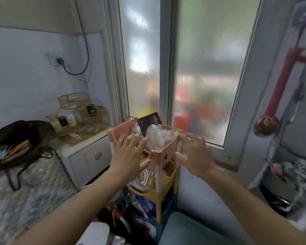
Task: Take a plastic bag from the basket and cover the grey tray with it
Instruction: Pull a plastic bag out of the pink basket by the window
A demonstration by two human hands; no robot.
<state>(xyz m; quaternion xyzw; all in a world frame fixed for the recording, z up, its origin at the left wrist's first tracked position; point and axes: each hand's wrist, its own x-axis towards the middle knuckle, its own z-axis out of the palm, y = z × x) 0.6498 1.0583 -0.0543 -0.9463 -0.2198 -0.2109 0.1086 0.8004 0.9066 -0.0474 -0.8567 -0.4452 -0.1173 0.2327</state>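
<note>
Head view: 2 spread, empty hands, left hand [129,152] and right hand [194,152], flank pink basket [164,152] by window [207,68].

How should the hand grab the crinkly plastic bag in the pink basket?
Probably best from above: the plastic bag sits bunched in the open top of the pink basket, with its crumpled peak poking over the rim. The basket's walls block the sides, so pinch that raised peak and lift straight up. The left hand is nearest, fingers spread at the near rim; the right hand rests by the corner post.
</note>
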